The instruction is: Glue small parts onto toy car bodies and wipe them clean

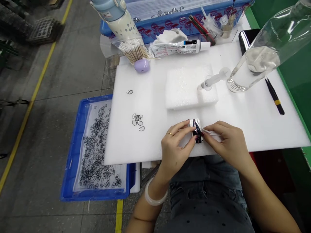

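Near the front edge of the white foam board [148, 149], my left hand [176, 145] grips a small glossy dark piece with white edges [197, 131] between thumb and fingers. My right hand [227, 142] is closed, pinching a thin white cloth-like scrap [212, 132] against the right side of that piece. Whether the scrap is cloth or tissue I cannot tell. Several thin black-rimmed rings [138, 120] lie on the board to the left. Behind the hands, a syringe [213, 80] leans on a white foam block [184, 87].
Cotton swabs [132, 51], a purple case [142, 65] and a glue tube [179, 48] line the back. A clear tall container [262, 61] and black tweezers [274, 96] are on the right. A blue tray [70, 161] with many rings sits lower left; a blue bin [157, 30] stands behind.
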### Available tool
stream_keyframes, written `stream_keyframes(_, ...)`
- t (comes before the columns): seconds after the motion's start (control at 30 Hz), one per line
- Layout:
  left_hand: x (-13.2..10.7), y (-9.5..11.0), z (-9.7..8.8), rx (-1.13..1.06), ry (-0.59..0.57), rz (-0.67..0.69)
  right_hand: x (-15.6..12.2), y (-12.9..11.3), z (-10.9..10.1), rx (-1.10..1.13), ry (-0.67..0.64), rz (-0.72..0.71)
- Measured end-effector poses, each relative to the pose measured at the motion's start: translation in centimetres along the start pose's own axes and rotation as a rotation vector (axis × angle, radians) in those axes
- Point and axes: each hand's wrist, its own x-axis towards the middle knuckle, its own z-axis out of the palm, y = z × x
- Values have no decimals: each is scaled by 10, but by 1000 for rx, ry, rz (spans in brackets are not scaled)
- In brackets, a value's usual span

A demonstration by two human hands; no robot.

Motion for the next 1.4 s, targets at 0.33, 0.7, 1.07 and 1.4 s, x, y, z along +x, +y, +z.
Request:
stream_keyframes(0.33,22,-11,-15,9,-417,177,2,3,-5,97,-26,45)
stream_keyframes(0.7,14,-10,-12,12,-227,67,1,3,-7,114,-67,58)
stream_keyframes(1.07,15,-9,-10,53,-233,42,0,3,-5,38,-31,-20)
stream_keyframes(1.4,14,-13,-13,49,-271,78,-31,12,1,-58,285,-303)
